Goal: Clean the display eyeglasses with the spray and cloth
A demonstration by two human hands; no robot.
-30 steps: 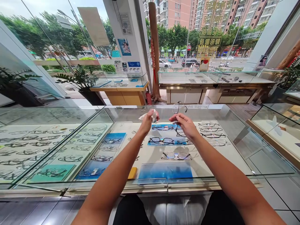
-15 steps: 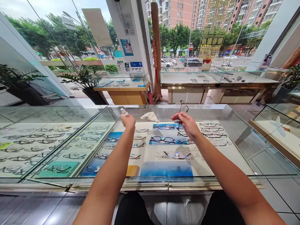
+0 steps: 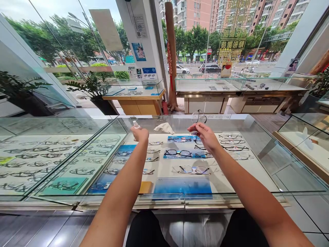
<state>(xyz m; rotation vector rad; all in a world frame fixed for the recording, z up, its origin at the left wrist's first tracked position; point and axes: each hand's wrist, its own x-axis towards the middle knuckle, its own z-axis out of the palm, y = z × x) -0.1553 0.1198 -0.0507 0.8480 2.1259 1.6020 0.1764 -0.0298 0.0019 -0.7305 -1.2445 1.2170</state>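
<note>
White spray bottle point(image 3: 135, 124), small and about upright, in the left hand point(image 3: 140, 134); fingers curled round it, nearly shut. Can't tell whether its base touches the glass top. Right hand point(image 3: 207, 138) pinches dark-rimmed eyeglasses point(image 3: 198, 117) with fingertips closed on a thin side arm; lenses up above the fingers, clear of the glass. Pale cloth point(image 3: 164, 128) lies crumpled on the glass-topped bench point(image 3: 182, 120), between the hands, apart from both.

Handling, my judgement: light pinch on the side arm, near the hinge if possible, skin off the lenses; thin metal could bend, so don't twist it. Bottle should stay upright, with its base flat on the glass before any letting go; a tilt could tip it. Hold the frame steady, away from the bench edge.

Counts: one bottle, one cloth, one raised pair of eyeglasses, two hands. Under the glass: one yellow case point(image 3: 145, 187), one teal card point(image 3: 64, 186), one wide blue card point(image 3: 182, 186) at the near side, one heavy black frame point(image 3: 178, 153), one thin-rimmed pair point(image 3: 194, 170) nearest the wide blue card. Other display frames point(image 3: 235, 148): many, overlapping and partly hidden by the arms, no reliable total.
</note>
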